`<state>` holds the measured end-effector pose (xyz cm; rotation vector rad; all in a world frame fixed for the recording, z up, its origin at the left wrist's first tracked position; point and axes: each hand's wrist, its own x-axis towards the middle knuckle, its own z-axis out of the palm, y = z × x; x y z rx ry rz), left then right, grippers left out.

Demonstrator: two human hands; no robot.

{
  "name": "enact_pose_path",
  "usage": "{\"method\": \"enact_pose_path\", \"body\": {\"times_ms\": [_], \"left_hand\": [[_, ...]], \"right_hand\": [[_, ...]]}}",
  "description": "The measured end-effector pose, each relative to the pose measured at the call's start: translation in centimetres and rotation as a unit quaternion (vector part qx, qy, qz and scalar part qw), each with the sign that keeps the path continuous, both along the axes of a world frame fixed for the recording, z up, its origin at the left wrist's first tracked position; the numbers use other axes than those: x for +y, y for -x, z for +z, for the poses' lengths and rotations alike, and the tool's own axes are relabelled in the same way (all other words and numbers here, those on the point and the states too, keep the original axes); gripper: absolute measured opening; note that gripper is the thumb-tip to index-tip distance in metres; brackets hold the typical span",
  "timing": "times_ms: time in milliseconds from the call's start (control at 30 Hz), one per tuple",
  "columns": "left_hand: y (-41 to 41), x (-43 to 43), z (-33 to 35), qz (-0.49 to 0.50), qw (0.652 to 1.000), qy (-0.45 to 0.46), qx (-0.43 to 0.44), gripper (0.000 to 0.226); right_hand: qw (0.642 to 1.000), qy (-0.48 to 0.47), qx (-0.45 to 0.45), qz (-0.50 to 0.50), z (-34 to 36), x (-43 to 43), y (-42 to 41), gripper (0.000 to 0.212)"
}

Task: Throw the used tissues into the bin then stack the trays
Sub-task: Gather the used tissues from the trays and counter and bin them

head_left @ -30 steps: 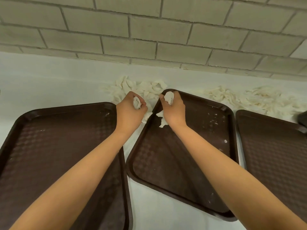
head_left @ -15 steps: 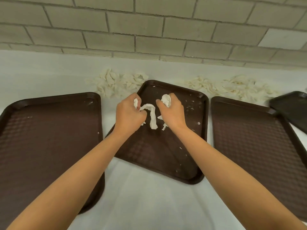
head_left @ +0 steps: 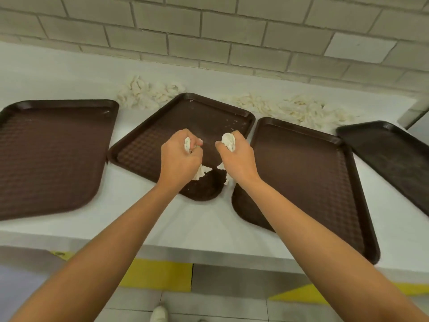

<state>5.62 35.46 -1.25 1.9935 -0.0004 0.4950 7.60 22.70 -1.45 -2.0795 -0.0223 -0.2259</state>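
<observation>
Left grip (head_left: 178,159) closed round crumpled white tissue wad (head_left: 187,143), loose tail hanging below fist. Right grip (head_left: 236,159) closed round second crumpled white tissue wad (head_left: 228,141). Both grips were over skewed middle brown plastic tray (head_left: 204,117), apart from each other. Left brown plastic tray (head_left: 53,154) and right brown plastic tray (head_left: 301,170) lay flat on white bench (head_left: 209,221), darker tray (head_left: 390,154) at far right. Heaps of used white tissues (head_left: 290,108) lay along back of bench, below grey brick wall (head_left: 209,31).

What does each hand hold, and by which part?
The left hand grips the left tissue round its middle; the right hand grips the right tissue likewise, ends poking out.
</observation>
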Motion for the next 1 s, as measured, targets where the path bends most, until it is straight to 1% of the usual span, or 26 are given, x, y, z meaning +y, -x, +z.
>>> {"method": "enact_pose_path", "body": {"times_ms": [67, 133, 200, 267, 400, 533, 733, 867, 1000], "left_hand": [[1.5, -1.5, 0.2, 0.012, 1.0, 0.013, 0.006, 0.016], [2.9, -2.6, 0.1, 0.014, 0.999, 0.03, -0.005, 0.012], [4.2, -3.5, 0.1, 0.005, 0.999, 0.037, -0.023, 0.018], [5.6, -4.5, 0.5, -0.003, 0.999, 0.031, -0.035, 0.033], [8.8, -6.4, 0.9, -0.017, 0.999, -0.01, -0.043, 0.042], [12.5, -7.8, 0.2, -0.054, 0.998, 0.004, -0.025, 0.041], [19.2, -11.0, -1.2, -0.091, 0.992, 0.089, -0.011, 0.041], [22.9, -13.5, -2.3, -0.102, 0.99, 0.098, 0.023, 0.038], [25.4, -15.9, -3.0, -0.12, 0.987, 0.095, 0.046, 0.036]], "right_hand": [[1.0, -0.012, -0.007, -0.005, 0.2, -1.5, 1.3, 0.027], [1.0, -0.018, -0.011, -0.008, 0.2, -2.8, 2.6, 0.021], [1.0, -0.021, -0.012, -0.013, 0.1, -3.8, 3.8, 0.015], [0.999, -0.026, -0.012, -0.014, 0.0, -4.8, 5.2, 0.015], [0.999, -0.031, -0.017, -0.019, 0.2, -6.8, 8.5, 0.026], [0.999, -0.044, -0.013, -0.023, 0.0, -8.7, 12.7, 0.031], [0.999, -0.035, -0.005, -0.033, -1.4, -11.7, 20.2, 0.032], [0.999, -0.015, 0.006, -0.037, -2.5, -14.0, 24.3, 0.021], [0.998, -0.011, 0.016, -0.057, -3.0, -16.6, 27.2, 0.019]]}}
